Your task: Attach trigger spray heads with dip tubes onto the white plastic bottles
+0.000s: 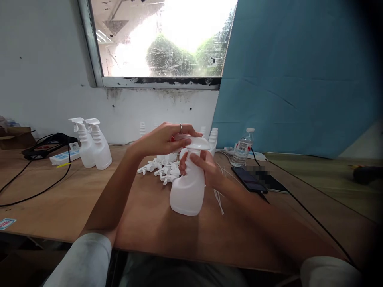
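Observation:
A white spray bottle [189, 195] is held slightly tilted over the wooden table in front of me. Its trigger spray head [197, 143] sits on top of the neck. My left hand [170, 137], with a ring on one finger, grips the spray head from above. My right hand [206, 169] wraps round the ribbed neck below it. Behind the bottle lies a pile of loose white trigger spray heads [166, 171]. Several bottles without heads [213, 137] stand farther back, partly hidden by my hands.
Two spray bottles with heads [101, 147] stand at the left, beside a power strip [64, 157] and black cables. To the right are a clear water bottle [243, 147], a phone [248, 179] and thin white tubes [219, 201]. The table's front edge [149, 254] runs near me.

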`<state>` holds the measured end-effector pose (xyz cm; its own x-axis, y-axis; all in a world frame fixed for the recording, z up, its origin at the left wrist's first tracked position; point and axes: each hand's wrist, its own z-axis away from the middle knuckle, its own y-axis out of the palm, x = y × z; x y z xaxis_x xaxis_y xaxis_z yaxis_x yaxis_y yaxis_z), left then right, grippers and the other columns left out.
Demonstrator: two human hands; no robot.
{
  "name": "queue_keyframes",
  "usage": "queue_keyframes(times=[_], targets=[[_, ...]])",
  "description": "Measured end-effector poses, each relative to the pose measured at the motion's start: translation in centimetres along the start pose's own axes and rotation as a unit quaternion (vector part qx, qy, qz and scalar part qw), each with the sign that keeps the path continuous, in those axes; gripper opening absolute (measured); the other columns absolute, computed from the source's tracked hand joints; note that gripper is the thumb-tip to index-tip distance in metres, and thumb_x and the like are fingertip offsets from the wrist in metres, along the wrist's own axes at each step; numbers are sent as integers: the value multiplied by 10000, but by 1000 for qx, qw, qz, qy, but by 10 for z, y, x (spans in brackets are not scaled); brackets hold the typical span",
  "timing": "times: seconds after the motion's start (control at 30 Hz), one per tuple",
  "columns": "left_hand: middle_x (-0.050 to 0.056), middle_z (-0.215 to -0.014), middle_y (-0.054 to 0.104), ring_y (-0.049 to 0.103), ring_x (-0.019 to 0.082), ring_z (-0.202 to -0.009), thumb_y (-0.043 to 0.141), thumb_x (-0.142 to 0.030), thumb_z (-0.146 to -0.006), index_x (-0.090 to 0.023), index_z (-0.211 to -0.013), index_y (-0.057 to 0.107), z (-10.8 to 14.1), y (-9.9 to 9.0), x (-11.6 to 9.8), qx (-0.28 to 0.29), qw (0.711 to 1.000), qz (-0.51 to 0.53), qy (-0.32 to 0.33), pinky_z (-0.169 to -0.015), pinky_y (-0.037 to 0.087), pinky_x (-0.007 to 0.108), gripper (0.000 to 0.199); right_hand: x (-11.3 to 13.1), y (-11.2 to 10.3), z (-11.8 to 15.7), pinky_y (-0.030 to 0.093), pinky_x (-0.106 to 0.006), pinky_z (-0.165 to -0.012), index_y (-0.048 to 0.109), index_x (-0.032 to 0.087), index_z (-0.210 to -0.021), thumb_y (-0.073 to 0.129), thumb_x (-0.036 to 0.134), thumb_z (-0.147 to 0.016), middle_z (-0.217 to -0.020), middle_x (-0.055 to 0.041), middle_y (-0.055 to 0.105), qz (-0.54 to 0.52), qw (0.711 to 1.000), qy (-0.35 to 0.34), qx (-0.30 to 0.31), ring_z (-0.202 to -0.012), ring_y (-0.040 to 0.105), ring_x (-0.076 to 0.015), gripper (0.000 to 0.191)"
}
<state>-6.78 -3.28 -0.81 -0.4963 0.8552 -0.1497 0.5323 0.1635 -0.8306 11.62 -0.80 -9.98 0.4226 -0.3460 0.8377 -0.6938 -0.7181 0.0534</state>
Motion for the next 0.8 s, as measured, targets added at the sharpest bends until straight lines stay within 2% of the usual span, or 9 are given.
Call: queue_keyframes(times=[0.1, 0.23, 0.33, 0.47, 0.6, 0.7, 0.8], targets=[[-10, -665, 634, 559, 87, -569, 433, -399, -960, -215, -1213, 612, 1, 0, -1, 1, 1000, -3, 4, -563, 438, 194, 360, -1, -1, 0, 474, -304, -586, 560, 141, -893, 566, 484, -859, -721, -56, 612, -25, 999, 5, 20, -612, 580, -157, 345], [-13, -646, 625, 550, 85, -551, 438, -390, -962, -215, -1195, 622, 1, 0, -2, -7, 1000, -5, 6, -547, 433, 194, 345, -2, -3, 0, 456, -285, -565, 568, 137, -868, 602, 380, -866, -679, -34, 584, 2, 1000, -5, 15, -579, 565, -140, 244], [29, -813, 680, 596, 90, -632, 444, -380, -961, -204, -1177, 635, 0, -1, -4, -5, 1000, 3, 15, -576, 457, 194, 338, -2, -3, 2, 470, -319, -591, 569, 127, -898, 550, 454, -878, -744, -72, 610, -36, 999, -5, 38, -628, 593, -170, 328], [70, -1030, 686, 636, 104, -744, 444, -383, -960, -205, -1148, 650, -1, -2, -4, -17, 999, 3, 29, -620, 482, 202, 331, -3, -3, 2, 471, -325, -602, 557, 125, -926, 592, 469, -853, -755, -74, 614, -48, 999, -2, 19, -631, 593, -168, 353], [66, -1053, 691, 627, 90, -702, 451, -368, -956, -205, -1144, 646, -1, 0, -3, -14, 999, 17, 26, -595, 480, 201, 316, -4, -3, 1, 451, -305, -567, 542, 138, -871, 626, 437, -848, -689, -41, 582, -47, 999, -5, 26, -588, 583, -159, 311], [66, -1055, 695, 610, 75, -645, 463, -361, -951, -199, -1143, 645, 0, 0, -2, -4, 999, 36, 21, -567, 470, 197, 311, -2, -2, 2, 452, -304, -568, 553, 141, -894, 605, 398, -872, -691, -38, 581, -42, 998, -13, 34, -586, 584, -157, 263], [64, -1054, 697, 620, 85, -672, 466, -354, -949, -203, -1160, 646, 0, -2, -3, -3, 999, 35, 15, -579, 473, 206, 315, -1, -3, 1, 459, -304, -585, 566, 135, -897, 580, 408, -885, -717, -47, 586, -25, 999, -7, 34, -603, 584, -155, 274]])
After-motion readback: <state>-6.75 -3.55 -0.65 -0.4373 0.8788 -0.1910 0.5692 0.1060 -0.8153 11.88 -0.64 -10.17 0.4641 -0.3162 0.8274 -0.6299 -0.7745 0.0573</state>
